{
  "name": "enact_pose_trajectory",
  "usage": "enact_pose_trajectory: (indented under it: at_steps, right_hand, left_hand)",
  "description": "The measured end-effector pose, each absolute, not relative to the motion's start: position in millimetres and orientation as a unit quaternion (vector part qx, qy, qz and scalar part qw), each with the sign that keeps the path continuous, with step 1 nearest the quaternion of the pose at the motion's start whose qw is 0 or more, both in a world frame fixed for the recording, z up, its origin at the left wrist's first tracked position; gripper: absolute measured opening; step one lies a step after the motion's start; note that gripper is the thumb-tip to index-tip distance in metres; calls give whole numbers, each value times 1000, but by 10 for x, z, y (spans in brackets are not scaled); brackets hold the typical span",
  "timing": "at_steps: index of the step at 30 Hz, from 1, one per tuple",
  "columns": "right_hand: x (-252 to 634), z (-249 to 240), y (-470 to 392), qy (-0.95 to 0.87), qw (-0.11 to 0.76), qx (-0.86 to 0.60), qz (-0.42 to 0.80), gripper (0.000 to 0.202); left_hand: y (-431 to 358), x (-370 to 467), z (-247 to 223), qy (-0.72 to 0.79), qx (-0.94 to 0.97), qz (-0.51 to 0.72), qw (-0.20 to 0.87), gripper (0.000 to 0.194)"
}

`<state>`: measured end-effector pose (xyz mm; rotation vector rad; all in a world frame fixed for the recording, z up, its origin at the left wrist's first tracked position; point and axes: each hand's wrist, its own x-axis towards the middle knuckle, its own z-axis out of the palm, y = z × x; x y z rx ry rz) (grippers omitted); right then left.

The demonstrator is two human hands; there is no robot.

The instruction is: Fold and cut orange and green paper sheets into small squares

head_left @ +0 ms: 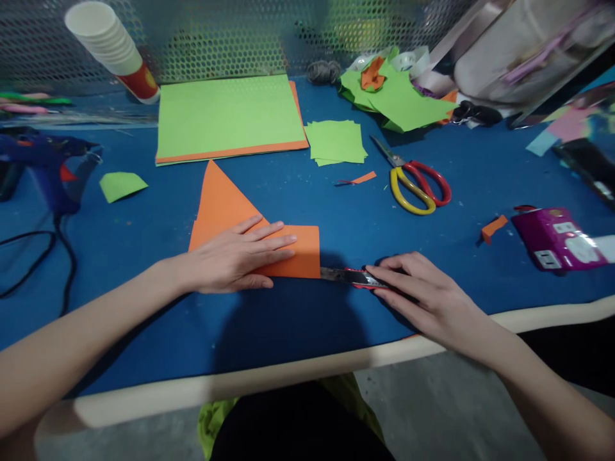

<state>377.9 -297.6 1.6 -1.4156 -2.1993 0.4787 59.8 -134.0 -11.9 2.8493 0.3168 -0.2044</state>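
Note:
A folded sheet of orange paper [303, 246] lies on the blue tabletop in front of me, with a pointed flap reaching up on its left. Flat across this paper rests my left hand [235, 256], its fingers stretched out and spread. My right hand [423, 291] is closed around a utility knife [358, 278] with a red and black body. The knife lies low along the table, its blade pointing left. The blade's tip meets the lower right edge of the orange paper and seems to pass under or into the fold; I cannot tell which.
Red-and-yellow scissors [418, 186] lie behind my right hand. Green sheets [230, 115], green squares [336, 142] and crumpled scraps [394, 99] sit farther back. A glue gun [52, 166] with its cord is at left, paper cups [115, 54] behind, a purple packet [557, 240] at right.

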Motion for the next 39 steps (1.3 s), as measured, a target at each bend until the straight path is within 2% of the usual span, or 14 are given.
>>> enact_pose_trajectory:
  at_steps: [13,39]
  right_hand:
    - [3767,-34,-3012,-813,237,-506,165,37]
    - [3628,-84,-3057,-807,245,-519,138,34]
  left_hand:
    - [-1347,620,-86,114,979,-78,150,56]
    - [-1358,611,-121,107,980,-58,160,57]
